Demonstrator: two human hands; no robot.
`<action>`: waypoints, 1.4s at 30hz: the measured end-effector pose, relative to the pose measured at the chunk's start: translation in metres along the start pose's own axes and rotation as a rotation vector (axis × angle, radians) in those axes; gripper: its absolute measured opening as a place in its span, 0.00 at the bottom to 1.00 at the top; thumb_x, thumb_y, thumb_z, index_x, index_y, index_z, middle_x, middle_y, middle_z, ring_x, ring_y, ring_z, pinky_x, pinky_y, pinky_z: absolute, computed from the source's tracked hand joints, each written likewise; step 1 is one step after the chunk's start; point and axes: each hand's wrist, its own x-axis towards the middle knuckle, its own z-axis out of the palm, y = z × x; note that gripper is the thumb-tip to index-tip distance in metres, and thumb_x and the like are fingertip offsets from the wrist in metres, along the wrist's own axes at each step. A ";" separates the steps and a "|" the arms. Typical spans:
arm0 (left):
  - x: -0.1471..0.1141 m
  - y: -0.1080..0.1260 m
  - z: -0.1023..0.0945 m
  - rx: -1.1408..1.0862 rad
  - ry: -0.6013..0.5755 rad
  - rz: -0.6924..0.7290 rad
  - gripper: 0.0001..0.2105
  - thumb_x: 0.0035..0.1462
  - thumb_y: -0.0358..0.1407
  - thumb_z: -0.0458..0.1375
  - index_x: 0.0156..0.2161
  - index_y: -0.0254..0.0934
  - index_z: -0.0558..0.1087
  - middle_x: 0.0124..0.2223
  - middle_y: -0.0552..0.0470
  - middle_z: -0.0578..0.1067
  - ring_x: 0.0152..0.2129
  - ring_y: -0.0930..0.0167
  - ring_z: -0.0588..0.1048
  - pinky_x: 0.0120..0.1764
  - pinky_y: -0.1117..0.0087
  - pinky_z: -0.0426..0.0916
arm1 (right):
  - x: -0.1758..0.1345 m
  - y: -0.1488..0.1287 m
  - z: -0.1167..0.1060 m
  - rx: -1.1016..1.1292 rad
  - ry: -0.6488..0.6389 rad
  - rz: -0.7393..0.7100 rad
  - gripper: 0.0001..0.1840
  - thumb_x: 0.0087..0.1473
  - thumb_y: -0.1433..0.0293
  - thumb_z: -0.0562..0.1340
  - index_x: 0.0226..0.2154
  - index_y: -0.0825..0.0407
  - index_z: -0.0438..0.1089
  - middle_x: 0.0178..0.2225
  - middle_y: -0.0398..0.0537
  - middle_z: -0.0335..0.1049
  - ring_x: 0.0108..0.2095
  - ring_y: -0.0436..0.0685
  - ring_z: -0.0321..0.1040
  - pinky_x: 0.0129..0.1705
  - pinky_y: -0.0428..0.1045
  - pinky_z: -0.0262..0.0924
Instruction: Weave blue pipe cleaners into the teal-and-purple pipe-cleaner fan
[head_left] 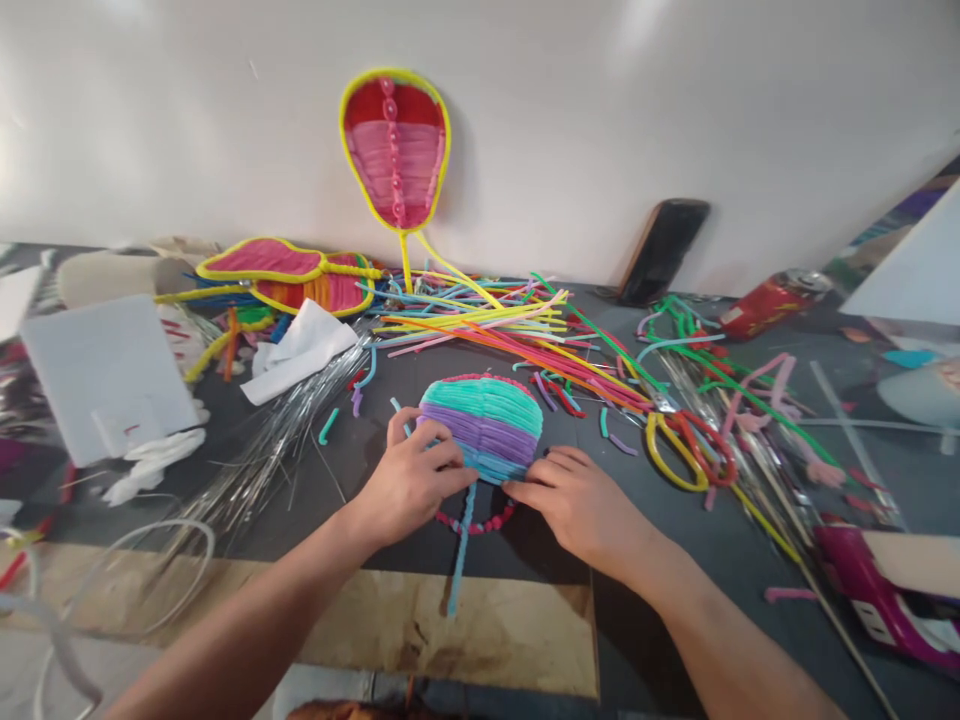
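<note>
Left hand (409, 485) and right hand (581, 510) hold 1 fuzzy fan (484, 430), maybe to steady it. Its stem (461, 555) lies between nearly closed fingers.

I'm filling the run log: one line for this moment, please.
left hand: touching striped piece, left side | right hand: touching its lower right | scissors: farther right

Head camera: we look forward and down.
Table (292, 522): we view it close, from above.
Wall (555, 150): we face it behind the table.
</note>
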 end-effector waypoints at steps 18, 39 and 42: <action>-0.002 0.000 0.002 0.013 -0.024 -0.015 0.13 0.57 0.27 0.52 0.38 0.48 0.75 0.32 0.54 0.76 0.37 0.67 0.67 0.51 0.50 0.48 | -0.009 0.003 -0.019 -0.065 -0.017 0.080 0.17 0.53 0.80 0.56 0.36 0.46 0.75 0.30 0.43 0.71 0.34 0.51 0.64 0.50 0.52 0.45; 0.001 0.003 0.002 -0.022 0.034 -0.021 0.13 0.57 0.26 0.51 0.37 0.45 0.75 0.29 0.54 0.74 0.35 0.67 0.66 0.48 0.53 0.51 | -0.005 0.004 -0.016 -0.064 -0.107 0.054 0.11 0.57 0.76 0.56 0.39 0.48 0.70 0.31 0.43 0.70 0.34 0.52 0.64 0.41 0.49 0.48; 0.001 0.002 0.002 -0.020 0.018 -0.024 0.14 0.57 0.25 0.51 0.37 0.45 0.75 0.29 0.54 0.74 0.36 0.67 0.66 0.49 0.53 0.50 | -0.005 0.004 -0.018 -0.065 -0.148 0.062 0.10 0.56 0.76 0.57 0.37 0.48 0.70 0.30 0.43 0.69 0.33 0.53 0.63 0.39 0.50 0.48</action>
